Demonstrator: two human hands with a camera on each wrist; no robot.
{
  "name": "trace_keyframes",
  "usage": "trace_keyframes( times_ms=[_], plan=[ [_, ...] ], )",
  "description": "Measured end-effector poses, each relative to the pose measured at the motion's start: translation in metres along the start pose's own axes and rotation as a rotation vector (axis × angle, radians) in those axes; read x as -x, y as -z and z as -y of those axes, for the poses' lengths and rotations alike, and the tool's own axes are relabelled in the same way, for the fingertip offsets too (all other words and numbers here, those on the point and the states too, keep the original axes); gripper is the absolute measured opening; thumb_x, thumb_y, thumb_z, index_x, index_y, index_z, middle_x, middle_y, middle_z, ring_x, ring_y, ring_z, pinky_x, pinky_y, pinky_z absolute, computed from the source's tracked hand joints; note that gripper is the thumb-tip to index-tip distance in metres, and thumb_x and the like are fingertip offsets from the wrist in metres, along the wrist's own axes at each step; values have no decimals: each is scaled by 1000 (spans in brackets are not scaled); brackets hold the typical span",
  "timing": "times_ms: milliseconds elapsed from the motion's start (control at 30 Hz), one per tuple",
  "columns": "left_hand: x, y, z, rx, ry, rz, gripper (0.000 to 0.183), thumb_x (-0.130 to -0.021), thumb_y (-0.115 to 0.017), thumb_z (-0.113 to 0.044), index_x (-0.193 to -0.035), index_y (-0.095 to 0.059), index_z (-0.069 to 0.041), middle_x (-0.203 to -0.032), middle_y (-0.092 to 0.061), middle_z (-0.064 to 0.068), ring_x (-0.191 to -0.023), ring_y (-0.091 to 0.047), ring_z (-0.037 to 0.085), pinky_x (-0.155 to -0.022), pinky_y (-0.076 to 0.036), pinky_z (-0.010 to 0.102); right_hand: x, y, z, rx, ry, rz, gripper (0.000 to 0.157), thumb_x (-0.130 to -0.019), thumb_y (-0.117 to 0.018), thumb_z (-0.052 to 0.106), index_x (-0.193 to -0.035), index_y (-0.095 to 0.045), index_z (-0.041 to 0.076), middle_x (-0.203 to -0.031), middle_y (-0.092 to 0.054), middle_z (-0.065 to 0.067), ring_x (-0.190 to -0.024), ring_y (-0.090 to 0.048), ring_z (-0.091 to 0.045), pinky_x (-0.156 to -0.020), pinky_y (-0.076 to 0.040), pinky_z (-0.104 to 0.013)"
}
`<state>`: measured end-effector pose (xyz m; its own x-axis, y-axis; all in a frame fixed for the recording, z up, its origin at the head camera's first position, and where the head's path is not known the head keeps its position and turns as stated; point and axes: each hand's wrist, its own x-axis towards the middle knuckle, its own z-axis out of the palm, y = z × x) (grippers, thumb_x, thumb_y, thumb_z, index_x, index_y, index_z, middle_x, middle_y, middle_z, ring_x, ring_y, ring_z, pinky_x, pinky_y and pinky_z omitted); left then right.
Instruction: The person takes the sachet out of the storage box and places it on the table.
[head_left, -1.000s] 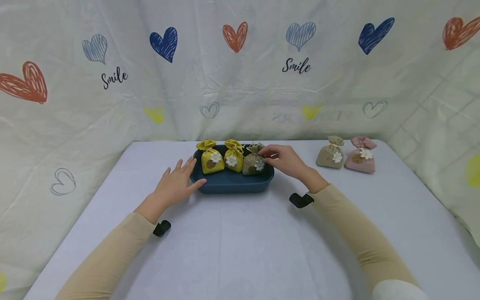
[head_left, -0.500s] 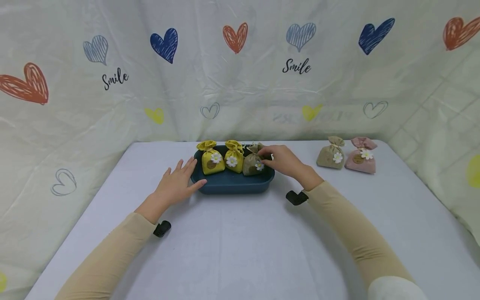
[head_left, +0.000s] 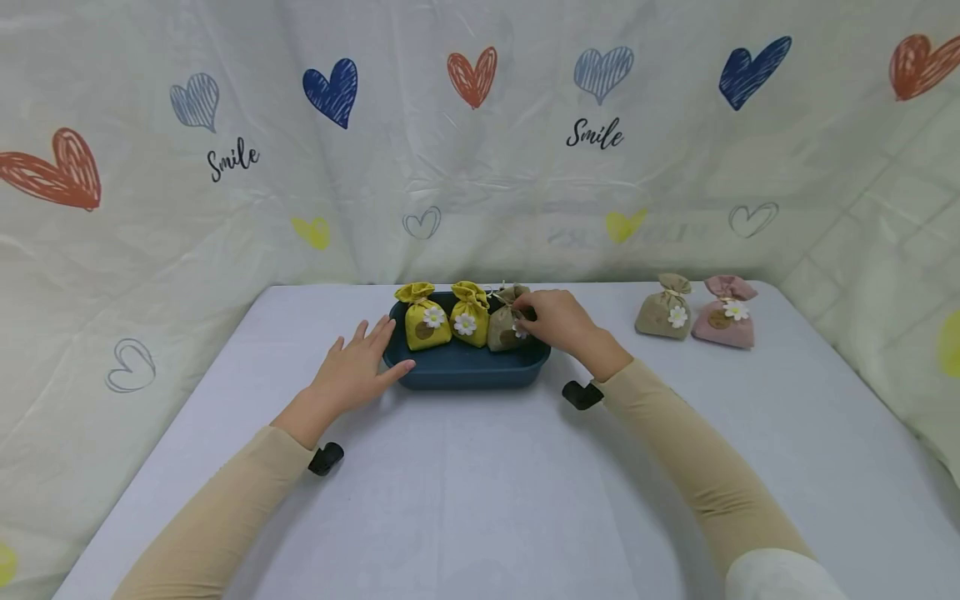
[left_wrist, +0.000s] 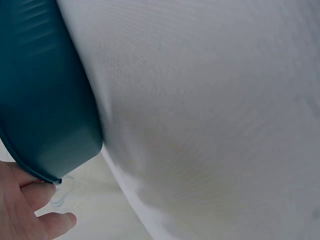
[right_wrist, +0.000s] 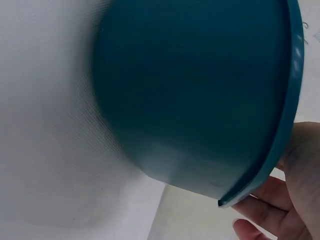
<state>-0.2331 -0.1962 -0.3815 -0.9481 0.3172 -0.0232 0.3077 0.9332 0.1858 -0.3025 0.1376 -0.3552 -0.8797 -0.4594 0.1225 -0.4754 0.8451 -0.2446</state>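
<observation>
A dark teal tub (head_left: 468,377) stands near the back of the table, with two yellow drawstring pouches (head_left: 427,329) and a khaki drawstring pouch (head_left: 504,332) in a row inside. At the tub's right end, my right hand (head_left: 564,321) grips the khaki pouch by its right side, fingers and thumb curled over its white flower. My left hand (head_left: 348,371) lies with spread fingers against the tub's left end. In the left wrist view, its fingertips (left_wrist: 42,192) touch the rim. The right wrist view shows the tub's wall (right_wrist: 195,90) hiding the pouch.
To the right, on the white-covered table (head_left: 465,492), stand another khaki pouch (head_left: 662,312) and a pink pouch (head_left: 723,323), both with white flowers. Behind the table hangs a pale curtain (head_left: 517,183) printed with hearts.
My right hand and forearm have shifted slightly left, the fingers closing further over the khaki pouch's flower. The left hand stays at the tub's left end.
</observation>
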Motion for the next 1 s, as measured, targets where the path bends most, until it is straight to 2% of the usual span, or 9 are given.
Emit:
trace_keyframes(
  times_ms=[100,167,433,1000],
  plan=[
    [0,-1,0,-5,0,3,90,-103,-46,-64,-165,-17,-5,-170,-14,13,-153,-12,45,-117,-14,70,0,-1,2,69,18,5,35,-97,-74,23,-128,-71,6,-115,-74,-13,-98,-70,-30,-88,-55,-47],
    [-1,-2,0,-4,0,5,90,-103,-46,-64,-165,-17,-6,-170,-14,13,-153,-12,45,-117,-15,70,1,-1,5,65,18,14,35,-97,-74,23,-128,-71,6,-112,-74,-13,-96,-70,-30,-85,-56,-47],
    [-2,-3,2,-10,-1,-2,90,-103,-45,-64,-165,-17,-5,-170,-14,14,-153,-12,45,-116,-15,71,2,2,4,-133,-42,71,37,-97,-73,18,-131,-68,5,-123,-70,-15,-110,-66,-32,-92,-54,-46],
    [1,0,-2,-9,-2,-6,90,-103,-45,-64,-165,-17,-4,-170,-15,14,-153,-13,45,-117,-15,70,1,-4,14,-293,44,100,30,-96,-75,12,-125,-73,5,-118,-73,-10,-110,-68,-26,-92,-55,-41]
  ],
)
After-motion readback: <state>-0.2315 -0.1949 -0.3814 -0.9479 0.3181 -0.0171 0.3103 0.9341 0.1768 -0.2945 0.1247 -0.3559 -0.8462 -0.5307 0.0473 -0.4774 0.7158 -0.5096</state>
